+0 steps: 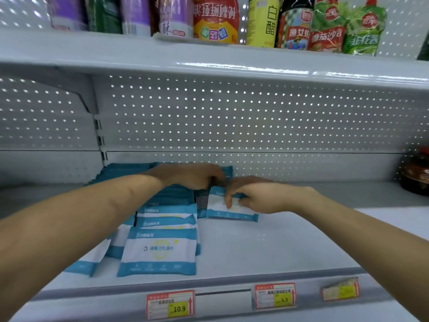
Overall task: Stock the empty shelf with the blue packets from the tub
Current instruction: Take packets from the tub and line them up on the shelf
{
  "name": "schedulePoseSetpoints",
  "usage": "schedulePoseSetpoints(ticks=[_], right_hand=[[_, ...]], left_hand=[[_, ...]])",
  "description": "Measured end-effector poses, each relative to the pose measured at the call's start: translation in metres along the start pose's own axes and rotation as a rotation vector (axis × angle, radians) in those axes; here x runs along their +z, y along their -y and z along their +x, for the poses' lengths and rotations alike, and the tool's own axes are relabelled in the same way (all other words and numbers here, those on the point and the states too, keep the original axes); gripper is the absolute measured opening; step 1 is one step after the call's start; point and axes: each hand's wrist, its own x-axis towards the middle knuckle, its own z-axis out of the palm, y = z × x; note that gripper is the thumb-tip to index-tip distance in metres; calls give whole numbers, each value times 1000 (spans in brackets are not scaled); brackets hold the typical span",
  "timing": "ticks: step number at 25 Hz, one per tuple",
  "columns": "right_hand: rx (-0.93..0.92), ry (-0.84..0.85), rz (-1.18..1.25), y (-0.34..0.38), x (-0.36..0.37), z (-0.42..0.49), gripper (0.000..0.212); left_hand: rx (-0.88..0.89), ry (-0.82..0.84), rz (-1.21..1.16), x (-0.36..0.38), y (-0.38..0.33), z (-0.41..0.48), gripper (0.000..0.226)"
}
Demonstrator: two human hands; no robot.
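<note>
10.9 tag (170,304), 4.3 tag (275,296)

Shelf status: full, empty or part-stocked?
Part-stocked. Blue packets sit in overlapping rows on the left of the shelf; the right grip holds one more packet beside them, and bare white surface shows to its right.

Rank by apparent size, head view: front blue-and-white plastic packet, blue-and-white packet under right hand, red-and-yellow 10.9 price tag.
1. Front blue-and-white plastic packet.
2-3. Blue-and-white packet under right hand and red-and-yellow 10.9 price tag look alike; the packet is partly covered, so unranked.
</note>
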Motion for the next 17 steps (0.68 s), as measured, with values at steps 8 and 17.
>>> schedulePoseSetpoints(ticks=[8, 17], right_hand=[[-61, -43, 42, -7, 27, 29, 40], [-89, -155, 34, -8, 42, 20, 42]], left_hand=[[-7, -190, -76, -10, 12, -23, 40], [11, -233, -91, -5, 1, -30, 36]])
